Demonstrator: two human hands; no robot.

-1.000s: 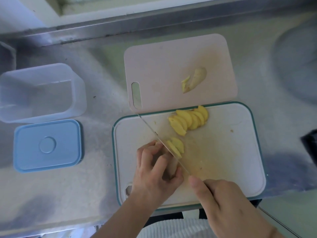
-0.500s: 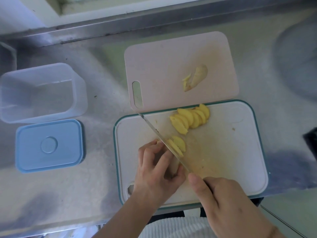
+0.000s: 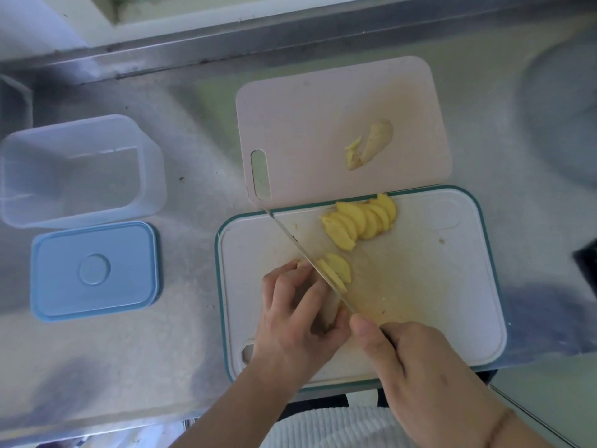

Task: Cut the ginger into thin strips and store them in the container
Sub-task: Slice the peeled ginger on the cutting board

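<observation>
Ginger [image 3: 326,305]: firm, likely slippery, pinned under left hand [image 3: 297,321] grip
Knife [image 3: 307,257]: clenched by right hand [image 3: 416,367], 5 o'clock

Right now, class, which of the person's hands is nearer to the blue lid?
Left. The left hand holds the ginger on the white board, closer to the blue lid. The right hand grips the knife farther right.

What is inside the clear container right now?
Nothing visible: the clear container looks empty, its blue lid lying off beside it. All ginger slices lie on the white cutting board. The frosted walls blur the bottom corners.
</observation>
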